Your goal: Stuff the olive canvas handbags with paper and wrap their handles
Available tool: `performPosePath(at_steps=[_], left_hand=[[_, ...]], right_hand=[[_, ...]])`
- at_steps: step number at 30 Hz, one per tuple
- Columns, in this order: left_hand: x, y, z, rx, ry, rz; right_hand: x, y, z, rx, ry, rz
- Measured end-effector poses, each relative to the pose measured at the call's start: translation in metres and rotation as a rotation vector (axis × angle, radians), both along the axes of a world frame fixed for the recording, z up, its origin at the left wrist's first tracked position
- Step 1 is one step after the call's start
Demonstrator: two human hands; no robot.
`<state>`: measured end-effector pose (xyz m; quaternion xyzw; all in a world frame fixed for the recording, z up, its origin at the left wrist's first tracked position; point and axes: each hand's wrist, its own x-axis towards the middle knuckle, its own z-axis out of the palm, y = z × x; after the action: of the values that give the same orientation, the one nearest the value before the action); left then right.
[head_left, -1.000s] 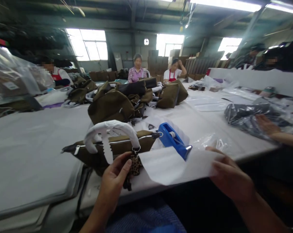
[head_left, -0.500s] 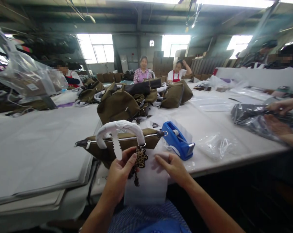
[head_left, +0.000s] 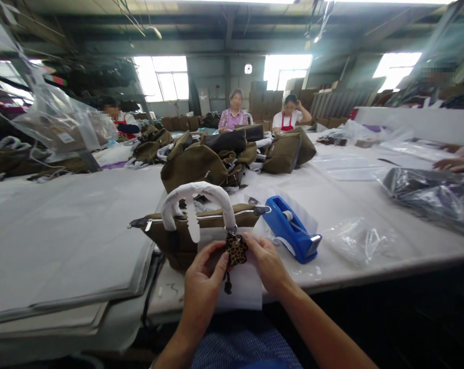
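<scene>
An olive handbag (head_left: 181, 249) with a zipped top stands at the table's front edge, its handle (head_left: 201, 188) wrapped in white. From the handle's right ring hangs a leopard-print charm (head_left: 236, 250) with a dark tassel (head_left: 227, 284). My left hand (head_left: 204, 279) pinches the charm's left edge between thumb and fingers. Behind the charm spreads a thin white wrapping sheet (head_left: 243, 294), partly against the bag. My right hand (head_left: 269, 261) is closed on the sheet at the charm's upper right; its fingertips are partly hidden.
A blue tape dispenser (head_left: 293, 230) stands right of the bag. Olive bags (head_left: 193, 166) are heaped behind it. White sheets (head_left: 62, 241) are stacked on the left, and clear plastic (head_left: 360, 241) lies on the right. A co-worker's hand (head_left: 457, 164) is near a plastic-wrapped bundle (head_left: 427, 192).
My right hand has moved in from the sheet's right side to the charm's edge. The sheet has shifted leftward behind the charm. The co-worker's hands have drawn back from the wrapped bundle.
</scene>
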<state>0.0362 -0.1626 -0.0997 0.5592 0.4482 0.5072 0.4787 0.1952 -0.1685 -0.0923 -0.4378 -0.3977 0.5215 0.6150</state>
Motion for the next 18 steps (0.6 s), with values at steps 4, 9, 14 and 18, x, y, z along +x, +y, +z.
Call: performPosePath(at_steps=[4, 9, 14, 18], left_hand=[[0.002, -0.003, -0.003, 0.006, 0.018, -0.026], [0.004, -0.011, 0.003, -0.022, -0.015, -0.087], [-0.012, -0.018, 0.014, 0.114, 0.236, 0.046], [-0.036, -0.012, 0.01, 0.127, 0.234, 0.311]], right_hand=[[-0.004, -0.003, 0.001, -0.001, 0.078, 0.042], [-0.008, -0.004, 0.003, -0.013, 0.085, 0.02], [-0.006, -0.004, 0.007, -0.064, 0.073, 0.031], [-0.003, -0.004, 0.007, -0.089, 0.107, 0.058]])
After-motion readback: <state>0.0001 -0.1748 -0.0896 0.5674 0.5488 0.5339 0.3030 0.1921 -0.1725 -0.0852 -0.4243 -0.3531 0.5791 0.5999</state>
